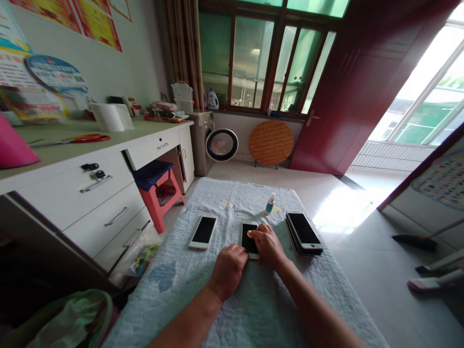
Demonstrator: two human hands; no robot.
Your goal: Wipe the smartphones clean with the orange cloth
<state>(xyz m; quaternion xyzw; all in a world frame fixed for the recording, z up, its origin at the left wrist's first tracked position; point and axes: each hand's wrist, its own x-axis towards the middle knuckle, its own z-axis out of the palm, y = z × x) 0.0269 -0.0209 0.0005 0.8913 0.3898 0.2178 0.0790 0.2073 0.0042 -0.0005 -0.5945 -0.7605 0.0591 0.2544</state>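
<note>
A white smartphone (248, 241) with a dark screen lies flat on the quilted cover, between my two hands. My left hand (229, 269), its fingers curled, holds the phone's lower left edge. Pinched in my right hand (267, 244) is a small orange piece, perhaps cloth or sponge (250, 234), pressed against the screen. The fingers hide part of it and the phone's right side. Another white smartphone (204, 232) rests to the left. On the right sits a stack of phones (305, 229), a white-framed one on top. A small spray bottle (269, 204) stands upright beyond my right hand.
The pale blue quilted cover (203, 295) spreads under everything. Left of it are a red stool (163, 203), a desk with drawers (105, 193) and a lined bin (105, 314). A washing machine with its round door (222, 144) open and a folded round table (271, 142) stand behind.
</note>
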